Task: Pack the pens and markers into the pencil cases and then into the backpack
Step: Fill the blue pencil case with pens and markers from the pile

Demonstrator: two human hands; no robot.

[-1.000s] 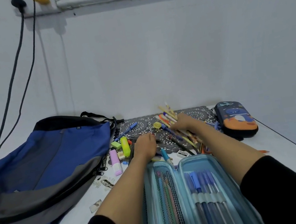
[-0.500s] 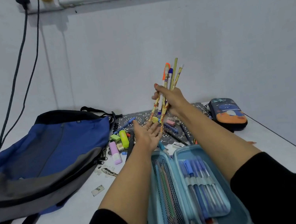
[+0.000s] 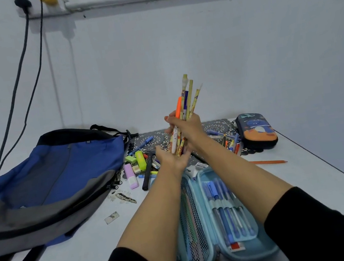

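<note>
My right hand [image 3: 186,128] grips a bundle of pens and pencils [image 3: 186,101] upright above the table. Under the bundle's lower ends my left hand [image 3: 172,159] lies palm up, fingers relaxed and touching the tips. An open light-blue pencil case [image 3: 215,217] lies in front of me, with blue pens in its right half and a mesh pocket in its left. A closed dark pencil case [image 3: 255,130] with an orange print sits at the back right. The blue and grey backpack [image 3: 47,182] lies on the left.
Loose highlighters [image 3: 140,159], a pink marker [image 3: 131,176], a black marker [image 3: 147,174] and pens lie between backpack and hands on a patterned mat [image 3: 152,139]. More pens [image 3: 232,141] lie by the dark case. An orange pencil [image 3: 269,162] lies right. Cables hang on the wall.
My right hand lifted the bundle from the pile on the mat and now holds it upright. My left hand left the pile, turned palm up and came under the bundle's ends.
</note>
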